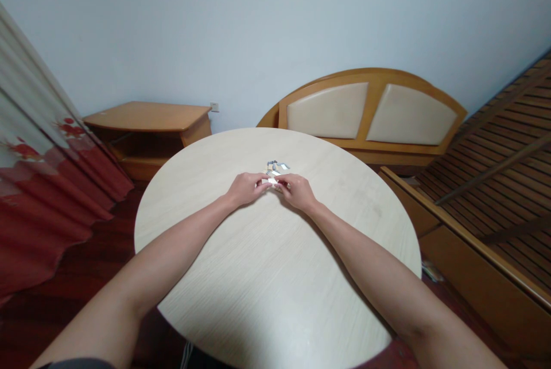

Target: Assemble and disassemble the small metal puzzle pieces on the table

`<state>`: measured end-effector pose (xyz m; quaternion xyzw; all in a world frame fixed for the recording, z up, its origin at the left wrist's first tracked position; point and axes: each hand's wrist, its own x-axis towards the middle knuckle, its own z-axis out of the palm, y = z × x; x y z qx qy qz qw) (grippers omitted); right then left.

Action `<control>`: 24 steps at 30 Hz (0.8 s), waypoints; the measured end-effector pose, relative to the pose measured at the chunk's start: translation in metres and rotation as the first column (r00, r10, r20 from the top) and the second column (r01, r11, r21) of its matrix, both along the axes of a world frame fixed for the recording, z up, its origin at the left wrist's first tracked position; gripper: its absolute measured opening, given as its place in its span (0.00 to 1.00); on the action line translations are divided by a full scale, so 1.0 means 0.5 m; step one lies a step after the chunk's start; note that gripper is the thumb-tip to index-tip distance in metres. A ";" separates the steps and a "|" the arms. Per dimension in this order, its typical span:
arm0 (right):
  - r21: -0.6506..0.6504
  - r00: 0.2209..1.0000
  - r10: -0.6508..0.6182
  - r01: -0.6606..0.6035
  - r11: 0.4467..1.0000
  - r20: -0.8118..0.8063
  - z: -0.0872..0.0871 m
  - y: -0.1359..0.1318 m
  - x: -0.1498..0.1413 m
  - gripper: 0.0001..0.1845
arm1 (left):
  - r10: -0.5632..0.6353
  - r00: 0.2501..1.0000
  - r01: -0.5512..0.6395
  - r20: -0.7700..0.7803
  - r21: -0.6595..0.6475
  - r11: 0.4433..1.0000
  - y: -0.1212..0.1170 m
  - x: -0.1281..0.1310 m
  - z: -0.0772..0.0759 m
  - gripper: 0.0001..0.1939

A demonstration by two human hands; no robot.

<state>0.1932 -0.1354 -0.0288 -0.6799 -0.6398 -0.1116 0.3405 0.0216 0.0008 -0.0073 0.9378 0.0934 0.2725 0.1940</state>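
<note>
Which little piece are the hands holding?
The small white piece between the fingertips of the left hand and the right hand. The other little pieces lie in a loose group on the table, just beyond the hands.

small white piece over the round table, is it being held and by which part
The small white flat piece is held by its left and right ends, between the fingertips of the left hand and right hand.

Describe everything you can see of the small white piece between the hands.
The small white piece looks flat and bright, its material unclear. The left hand grips one side, the right hand the other, fingertips hiding its ends. It sits just nearer the wearer than the small loose pieces; any markings are too small to read.
</note>
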 end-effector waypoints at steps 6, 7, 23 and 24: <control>-0.021 0.999 0.037 -0.037 0.999 -0.011 0.001 -0.002 -0.001 0.11 | -0.058 0.997 0.057 0.060 0.016 0.998 0.004 0.003 -0.009 0.13; -0.021 0.999 0.042 -0.043 0.999 -0.015 0.001 -0.002 0.000 0.11 | -0.068 0.995 0.067 0.068 0.016 0.998 0.004 0.003 -0.010 0.13; -0.013 0.996 0.046 -0.048 0.999 -0.081 0.007 -0.007 -0.005 0.12 | 0.012 0.999 -0.013 0.050 0.012 1.000 0.003 0.003 -0.004 0.14; -0.009 0.995 0.050 -0.051 0.999 -0.081 0.006 -0.007 -0.005 0.12 | 0.013 0.999 -0.014 0.046 0.012 1.000 0.004 0.004 -0.005 0.14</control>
